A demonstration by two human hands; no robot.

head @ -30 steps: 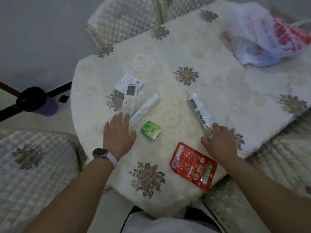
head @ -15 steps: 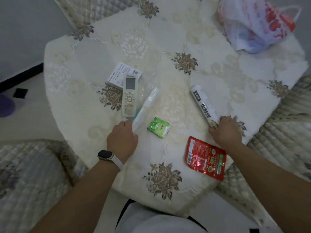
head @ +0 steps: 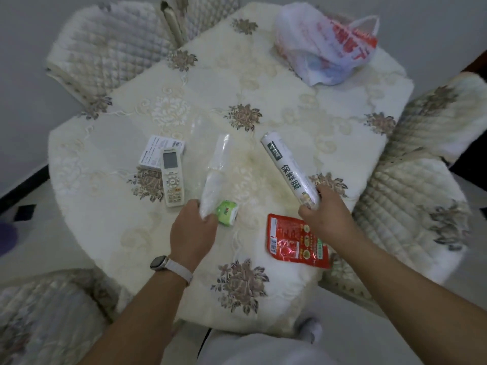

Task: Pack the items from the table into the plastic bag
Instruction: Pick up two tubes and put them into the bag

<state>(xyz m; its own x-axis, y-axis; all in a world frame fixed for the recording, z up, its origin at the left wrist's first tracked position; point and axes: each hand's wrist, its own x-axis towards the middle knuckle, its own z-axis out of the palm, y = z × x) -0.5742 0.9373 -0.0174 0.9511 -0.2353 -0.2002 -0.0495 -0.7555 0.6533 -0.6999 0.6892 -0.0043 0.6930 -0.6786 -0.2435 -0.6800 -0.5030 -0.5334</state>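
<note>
My left hand (head: 193,229) grips the near end of a long white item wrapped in clear plastic (head: 214,172). My right hand (head: 325,216) grips the near end of a white cling-film roll (head: 288,168), whose far end is tilted up off the table. Between the hands lie a small green tissue pack (head: 227,213) and a red snack packet (head: 296,241). A white remote (head: 171,175) rests partly on a small white box (head: 154,151) to the left. The white plastic bag with red print (head: 325,46) sits at the far right of the table.
The table (head: 263,101) has a cream embroidered cloth with flower patches. Quilted chairs (head: 110,48) surround it: far left, right (head: 411,214) and near left. The table's near edge is close to my body.
Both hands have closed round their items: the left on the wrapped white item, the right on the cling-film roll, which has lifted at its far end. The view shifted back.
</note>
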